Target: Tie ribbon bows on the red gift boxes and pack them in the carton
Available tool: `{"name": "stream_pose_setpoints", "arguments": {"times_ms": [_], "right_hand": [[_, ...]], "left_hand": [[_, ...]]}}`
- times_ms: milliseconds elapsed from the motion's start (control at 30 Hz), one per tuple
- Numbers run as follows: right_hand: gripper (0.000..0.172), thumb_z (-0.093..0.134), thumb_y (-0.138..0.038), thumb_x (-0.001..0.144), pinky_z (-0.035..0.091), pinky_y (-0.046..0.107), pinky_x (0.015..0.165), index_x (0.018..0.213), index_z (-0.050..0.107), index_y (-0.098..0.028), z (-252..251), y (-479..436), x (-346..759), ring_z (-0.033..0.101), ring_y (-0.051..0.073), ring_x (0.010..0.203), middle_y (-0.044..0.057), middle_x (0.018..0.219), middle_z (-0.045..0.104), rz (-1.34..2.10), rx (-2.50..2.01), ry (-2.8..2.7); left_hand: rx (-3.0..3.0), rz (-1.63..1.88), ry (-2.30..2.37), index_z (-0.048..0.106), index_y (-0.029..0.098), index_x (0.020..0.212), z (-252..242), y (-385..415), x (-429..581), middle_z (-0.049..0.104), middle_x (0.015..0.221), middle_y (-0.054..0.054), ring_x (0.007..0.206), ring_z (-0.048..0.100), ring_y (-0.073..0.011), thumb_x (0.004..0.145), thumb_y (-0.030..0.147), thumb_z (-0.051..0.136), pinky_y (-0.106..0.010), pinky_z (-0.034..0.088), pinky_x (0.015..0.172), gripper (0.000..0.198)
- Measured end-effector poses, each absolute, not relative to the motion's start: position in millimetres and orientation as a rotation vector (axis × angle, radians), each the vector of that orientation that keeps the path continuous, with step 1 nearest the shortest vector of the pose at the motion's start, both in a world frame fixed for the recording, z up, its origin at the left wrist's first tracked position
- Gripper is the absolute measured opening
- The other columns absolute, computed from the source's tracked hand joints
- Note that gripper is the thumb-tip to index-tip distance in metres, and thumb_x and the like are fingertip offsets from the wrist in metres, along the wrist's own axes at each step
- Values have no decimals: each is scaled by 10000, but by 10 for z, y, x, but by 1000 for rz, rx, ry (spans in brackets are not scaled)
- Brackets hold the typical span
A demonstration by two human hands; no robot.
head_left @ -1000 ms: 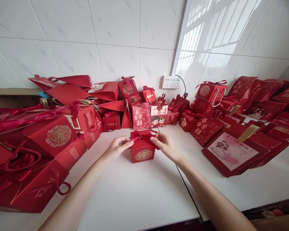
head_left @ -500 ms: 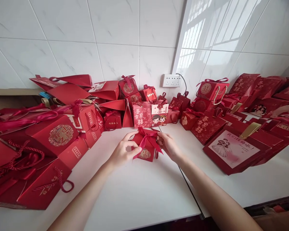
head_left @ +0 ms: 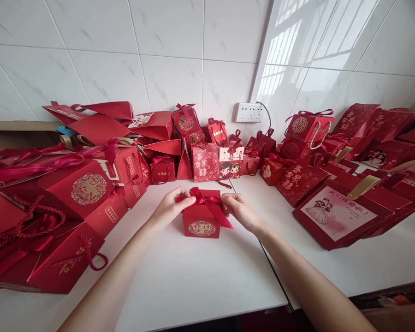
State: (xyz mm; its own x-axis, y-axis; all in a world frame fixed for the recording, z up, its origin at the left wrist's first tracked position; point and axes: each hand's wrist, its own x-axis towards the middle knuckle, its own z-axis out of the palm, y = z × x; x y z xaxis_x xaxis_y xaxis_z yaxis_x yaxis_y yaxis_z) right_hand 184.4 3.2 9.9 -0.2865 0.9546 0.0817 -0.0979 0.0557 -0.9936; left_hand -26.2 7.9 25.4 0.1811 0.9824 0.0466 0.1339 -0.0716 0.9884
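Observation:
A small red gift box (head_left: 201,228) with a gold round emblem stands on the white table in front of me, its emblem facing me. Across its top lies a dark red ribbon (head_left: 210,205) tied in a bow. My left hand (head_left: 176,205) pinches the ribbon bow's left side between thumb and forefinger. At the box's upper right, my right hand (head_left: 238,208) has its fingers closed on the bow's right side. One ribbon tail hangs down to the right, below that hand.
Red boxes with cord handles (head_left: 88,184) are piled on the left. More small boxes and bags (head_left: 205,163) line the tiled wall under a power strip (head_left: 249,112). A bag with a couple picture (head_left: 339,214) stands at right. Another person's hand (head_left: 413,164) shows at the right edge.
The box has turned so its emblem side faces me squarely. My left hand has moved slightly left and up, from the ribbon's lower left end to the bow's left side.

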Motion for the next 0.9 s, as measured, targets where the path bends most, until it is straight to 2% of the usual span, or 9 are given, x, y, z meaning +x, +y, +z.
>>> {"name": "stream_pose_setpoints", "arguments": {"times_ms": [133, 233, 400, 600, 667, 767, 900], "right_hand": [[387, 568, -461, 739, 297, 252, 507, 505, 430, -187, 85, 45, 1840, 373, 86, 475, -39, 505, 411, 1380, -938, -1354], [393, 569, -473, 751, 285, 252, 500, 518, 441, -184, 75, 59, 1848, 362, 81, 465, -42, 507, 406, 1361, -953, -1330], [392, 573, -487, 745, 284, 254, 503, 525, 452, -186, 95, 42, 1843, 354, 84, 465, -48, 496, 382, 1378, -946, -1331], [380, 548, -485, 725, 231, 254, 469, 516, 426, -192, 119, 37, 1823, 291, 79, 457, -48, 498, 373, 1302, -1030, -1308], [373, 551, -472, 718, 208, 256, 458, 510, 415, -193, 125, 34, 1818, 264, 76, 451, -50, 498, 369, 1286, -1050, -1308], [368, 557, -455, 713, 184, 259, 451, 502, 411, -192, 134, 23, 1809, 239, 71, 443, -54, 491, 361, 1284, -1065, -1309], [360, 565, -448, 711, 162, 257, 444, 500, 429, -189, 133, 15, 1804, 239, 70, 436, -54, 480, 359, 1293, -1075, -1303]], "left_hand": [[1612, 998, 1128, 586, 192, 661, 303, 35, -291, 582, 647, 18, 596, 514, -141, 694, 395, 669, -231, 389, 574, 221], [1665, 1018, 1080, 599, 186, 607, 332, 35, -321, 579, 637, 1, 613, 522, -150, 734, 404, 622, -241, 405, 587, 253], [1663, 1027, 1094, 587, 180, 558, 435, -21, -343, 548, 508, -3, 498, 468, -123, 734, 399, 630, -234, 346, 483, 285], [1562, 647, 1032, 589, 180, 629, 618, -208, -352, 672, 574, -47, 391, 567, -151, 737, 458, 642, -243, 358, 413, 304], [1561, 521, 981, 600, 183, 660, 640, -243, -367, 696, 630, -63, 459, 621, -183, 743, 452, 648, -259, 415, 449, 285], [1573, 395, 905, 600, 192, 649, 633, -245, -398, 714, 681, -80, 634, 677, -224, 758, 418, 643, -294, 494, 582, 255], [1652, 372, 919, 627, 196, 629, 596, -197, -433, 722, 721, -81, 731, 686, -237, 769, 408, 624, -300, 503, 684, 254]]}}
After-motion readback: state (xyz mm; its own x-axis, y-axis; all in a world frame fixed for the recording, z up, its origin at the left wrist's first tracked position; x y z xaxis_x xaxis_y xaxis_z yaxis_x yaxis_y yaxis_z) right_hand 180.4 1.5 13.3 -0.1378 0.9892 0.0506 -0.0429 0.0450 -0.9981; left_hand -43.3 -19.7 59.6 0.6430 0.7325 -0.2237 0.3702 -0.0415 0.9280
